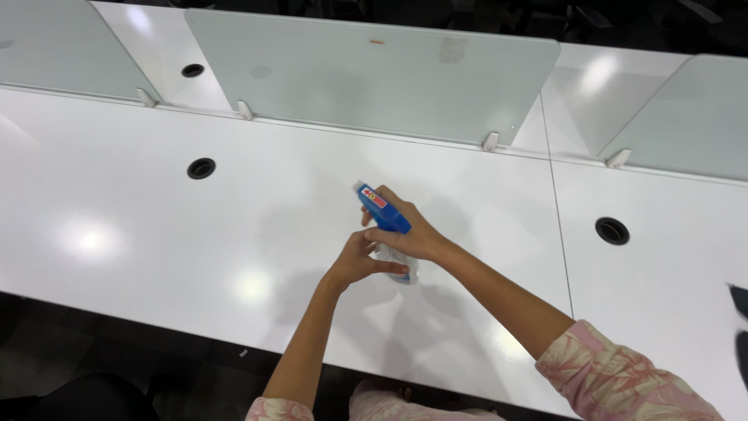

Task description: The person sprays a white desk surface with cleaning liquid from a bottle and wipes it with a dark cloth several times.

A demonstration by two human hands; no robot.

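A spray bottle (380, 212) with a blue trigger head and a clear body stands over the middle of the white desk (156, 234). My right hand (409, 234) is wrapped around its blue head and neck from the right. My left hand (360, 261) holds the clear lower body of the bottle from the left. The nozzle points up and to the left. Most of the clear body is hidden behind my fingers.
Frosted glass dividers (374, 78) run along the back edge of the desk. Round black cable holes (201, 168) sit left and at the right (612, 231). A seam (557, 218) splits the desk from its neighbour. A dark object (740, 312) shows at the right edge.
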